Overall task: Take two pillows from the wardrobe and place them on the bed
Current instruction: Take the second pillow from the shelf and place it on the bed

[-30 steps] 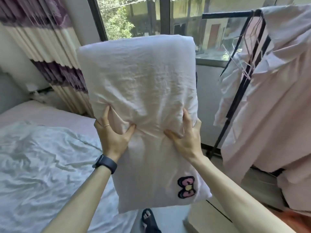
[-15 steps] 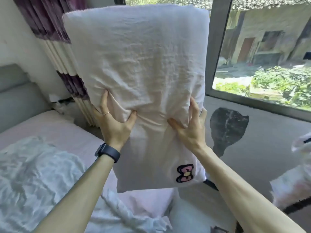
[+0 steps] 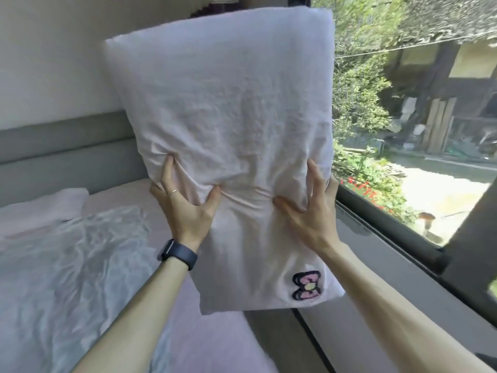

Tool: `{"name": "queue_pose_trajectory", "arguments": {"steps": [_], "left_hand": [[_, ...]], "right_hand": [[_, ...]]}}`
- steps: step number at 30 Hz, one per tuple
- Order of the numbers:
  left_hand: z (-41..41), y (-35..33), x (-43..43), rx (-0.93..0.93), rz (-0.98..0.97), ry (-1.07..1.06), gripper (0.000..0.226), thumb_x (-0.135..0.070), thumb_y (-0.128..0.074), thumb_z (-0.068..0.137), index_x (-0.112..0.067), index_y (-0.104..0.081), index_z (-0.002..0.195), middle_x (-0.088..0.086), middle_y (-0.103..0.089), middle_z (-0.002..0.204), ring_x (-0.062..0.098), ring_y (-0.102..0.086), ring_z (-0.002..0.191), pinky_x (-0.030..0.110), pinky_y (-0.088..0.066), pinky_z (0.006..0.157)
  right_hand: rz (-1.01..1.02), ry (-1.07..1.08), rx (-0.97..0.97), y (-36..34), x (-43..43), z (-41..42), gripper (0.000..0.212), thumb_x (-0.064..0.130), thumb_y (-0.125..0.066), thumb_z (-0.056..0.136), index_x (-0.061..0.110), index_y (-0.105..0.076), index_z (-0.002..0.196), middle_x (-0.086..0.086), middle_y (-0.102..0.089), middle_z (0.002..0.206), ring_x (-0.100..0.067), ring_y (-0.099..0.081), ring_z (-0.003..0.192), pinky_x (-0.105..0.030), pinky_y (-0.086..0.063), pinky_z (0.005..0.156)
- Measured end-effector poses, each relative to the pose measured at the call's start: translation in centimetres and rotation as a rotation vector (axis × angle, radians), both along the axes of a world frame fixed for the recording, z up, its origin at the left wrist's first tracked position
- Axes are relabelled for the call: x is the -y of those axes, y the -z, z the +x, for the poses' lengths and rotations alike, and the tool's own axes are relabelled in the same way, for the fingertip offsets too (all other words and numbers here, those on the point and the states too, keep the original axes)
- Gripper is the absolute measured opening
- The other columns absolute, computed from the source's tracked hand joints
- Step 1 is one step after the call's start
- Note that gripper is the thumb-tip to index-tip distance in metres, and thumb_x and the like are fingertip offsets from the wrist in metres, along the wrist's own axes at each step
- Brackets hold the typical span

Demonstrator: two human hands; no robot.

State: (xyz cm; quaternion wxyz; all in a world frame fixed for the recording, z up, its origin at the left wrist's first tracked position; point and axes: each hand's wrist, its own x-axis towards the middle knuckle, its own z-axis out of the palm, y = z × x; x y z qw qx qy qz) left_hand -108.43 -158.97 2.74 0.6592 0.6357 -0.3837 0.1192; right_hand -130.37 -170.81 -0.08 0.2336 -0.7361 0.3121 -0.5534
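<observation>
Fingers (image 3: 168, 172) of both hands pinch the pillow (image 3: 228, 125) above the pink bed (image 3: 215, 337); window (image 3: 403, 130) beside.

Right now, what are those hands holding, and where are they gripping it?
A pale pillow, held upright; the left hand and right hand pinch its bunched fabric around mid-height.

Pillow (image 3: 228, 125): matt, crinkled pale-pink cloth you grip; embroidered bow patch (image 3: 306, 285).
Quilt (image 3: 67, 265): white cloth with a slight sheen, heavily rumpled.
Headboard (image 3: 67, 149): grey padded fabric, matt.
Your watch strap (image 3: 178, 253): dark, smooth, matt.
</observation>
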Motion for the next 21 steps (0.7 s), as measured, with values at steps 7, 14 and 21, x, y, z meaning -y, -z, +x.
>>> {"name": "queue_pose_trajectory", "arguments": {"steps": [7, 14, 21], "left_hand": [[3.0, 1.8, 4.7, -0.047, 0.052, -0.135, 0.103, -0.047, -0.084, 0.063, -0.044, -0.029, 0.150, 0.006, -0.031, 0.138, 0.012, -0.032, 0.132, 0.024, -0.027, 0.111], [8.4, 5.2, 8.9, -0.121, 0.165, -0.265, 0.101, -0.043, -0.087, 0.066, -0.050, -0.028, 0.148, 0.008, -0.032, 0.136, 0.021, -0.033, 0.132, 0.028, -0.027, 0.107], [18.7, 8.4, 14.4, -0.277, 0.219, -0.387, 0.103, -0.063, -0.079, 0.058, -0.062, -0.023, 0.145, 0.000, -0.029, 0.131, 0.012, -0.034, 0.118, 0.032, -0.034, 0.099]], "right_hand": [[0.068, -0.141, -0.039, 1.7, 7.7, 5.2, 0.099, 0.056, -0.078, 0.071, 0.056, -0.020, 0.151, -0.003, -0.031, 0.136, -0.025, -0.044, 0.129, -0.033, -0.038, 0.103], [0.194, -0.312, -0.134, 4.9, 14.2, 12.7, 0.098, 0.049, -0.082, 0.073, 0.065, -0.017, 0.145, 0.001, -0.030, 0.134, -0.012, -0.044, 0.117, -0.028, -0.034, 0.102], [0.275, -0.450, -0.281, 6.5, 22.3, 25.4, 0.097, 0.053, -0.079, 0.074, 0.055, -0.019, 0.150, 0.005, -0.026, 0.134, -0.019, -0.048, 0.121, -0.037, -0.043, 0.105]]}}
